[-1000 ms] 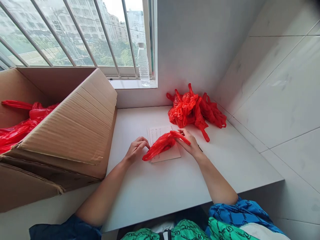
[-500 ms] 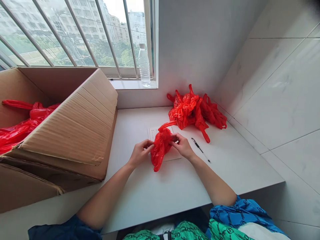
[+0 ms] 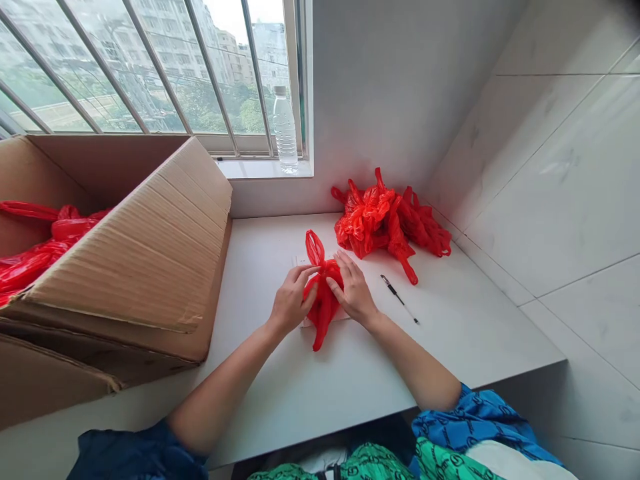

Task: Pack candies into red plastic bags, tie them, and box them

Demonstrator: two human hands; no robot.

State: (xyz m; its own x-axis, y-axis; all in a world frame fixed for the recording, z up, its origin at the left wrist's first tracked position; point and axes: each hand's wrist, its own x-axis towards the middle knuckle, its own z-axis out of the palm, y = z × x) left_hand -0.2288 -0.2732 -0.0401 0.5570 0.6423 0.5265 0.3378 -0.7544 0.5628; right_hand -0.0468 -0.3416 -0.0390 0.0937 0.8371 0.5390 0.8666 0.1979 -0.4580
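Observation:
A knotted red plastic bag (image 3: 324, 310) lies before me on a sheet of paper (image 3: 301, 261), one loop sticking up at the far side and a tail hanging toward me. My left hand (image 3: 294, 298) grips the bag's left side, its forefinger reaching to the knot and the thumb lower down. At the bag's right side, my right hand (image 3: 357, 291) touches the plastic with fingers stretched out and thumb apart. Most of the paper is hidden by the bag and hands.
A pile of red plastic bags (image 3: 367, 217) sits at the back of the white table (image 3: 265, 380) by the wall. A pen (image 3: 399, 298) lies right of my hands. On the left, a cardboard box (image 3: 135, 267) holds more red bags (image 3: 65, 233). A water bottle (image 3: 285, 133) stands on the windowsill.
The bag has been turned, so its loop now points up and away instead of right. Both hands have shifted nearer the knot, and my right fingers have gone from pinching to stretched out.

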